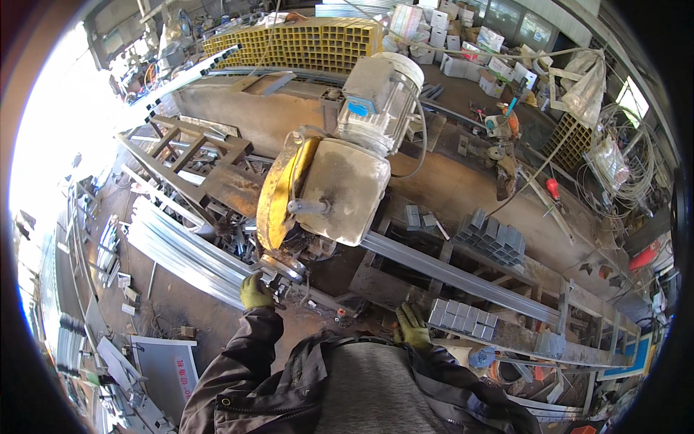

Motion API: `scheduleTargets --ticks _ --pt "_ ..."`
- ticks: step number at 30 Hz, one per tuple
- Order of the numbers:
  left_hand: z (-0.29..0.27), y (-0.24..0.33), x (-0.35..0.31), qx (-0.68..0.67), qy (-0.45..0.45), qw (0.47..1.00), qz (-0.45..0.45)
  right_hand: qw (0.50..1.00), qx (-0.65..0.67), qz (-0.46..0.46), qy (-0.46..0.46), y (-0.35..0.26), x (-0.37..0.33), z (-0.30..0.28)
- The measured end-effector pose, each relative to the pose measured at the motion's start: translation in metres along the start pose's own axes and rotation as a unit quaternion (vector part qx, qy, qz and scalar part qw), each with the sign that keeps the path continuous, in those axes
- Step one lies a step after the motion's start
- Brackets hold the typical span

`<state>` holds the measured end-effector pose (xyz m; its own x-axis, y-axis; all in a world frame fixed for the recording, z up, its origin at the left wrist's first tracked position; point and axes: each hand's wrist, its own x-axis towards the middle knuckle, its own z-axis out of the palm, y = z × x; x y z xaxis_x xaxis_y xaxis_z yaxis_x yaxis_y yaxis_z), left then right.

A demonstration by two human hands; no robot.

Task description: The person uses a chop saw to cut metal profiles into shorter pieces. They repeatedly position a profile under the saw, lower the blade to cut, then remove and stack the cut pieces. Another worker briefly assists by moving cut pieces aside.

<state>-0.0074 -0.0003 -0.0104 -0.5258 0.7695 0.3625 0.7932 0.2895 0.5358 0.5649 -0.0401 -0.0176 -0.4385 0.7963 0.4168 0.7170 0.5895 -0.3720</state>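
My left hand (256,292), in a yellow-green glove, is by the front of a cut-off saw, next to its round metal clamp part (282,266). Its fingers look curled, and what they hold is hidden. The saw has a yellow blade guard (283,194) and a grey motor (383,101). My right hand (412,325), gloved alike, lies with fingers stretched out at the near edge of the bench. Just right of it sit short cut square tubes (463,319) in rows. Long metal tubes (463,275) run from the saw toward the right along the bench frame.
More short tubes (491,237) are stacked across the bench. Long silvery profiles (191,253) lie at the left, near a rusty steel frame (184,159). Yellow square tubes (296,43) and white boxes (437,32) stand at the back. Coiled wire (622,159) hangs at the right.
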Motion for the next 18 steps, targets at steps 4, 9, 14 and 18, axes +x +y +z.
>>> scheduleTargets --ticks 4,9,14,18 --pt "0.0019 -0.001 0.0001 0.028 0.003 1.0 0.008 0.999 -0.028 0.009 -0.023 -0.0016 0.0008 -0.0028" --pt "0.0002 -0.0025 0.0012 0.003 -0.006 1.0 0.008 1.0 -0.001 0.017 -0.018 -0.0002 0.0001 -0.0013" --pt "-0.0014 -0.0004 -0.0006 0.017 -0.014 1.0 -0.021 0.998 -0.039 0.017 -0.039 0.0013 0.0011 0.0011" --pt "-0.0014 0.0026 -0.0012 0.02 -0.003 1.0 -0.019 0.998 -0.061 -0.005 -0.023 0.0029 0.0029 0.0009"
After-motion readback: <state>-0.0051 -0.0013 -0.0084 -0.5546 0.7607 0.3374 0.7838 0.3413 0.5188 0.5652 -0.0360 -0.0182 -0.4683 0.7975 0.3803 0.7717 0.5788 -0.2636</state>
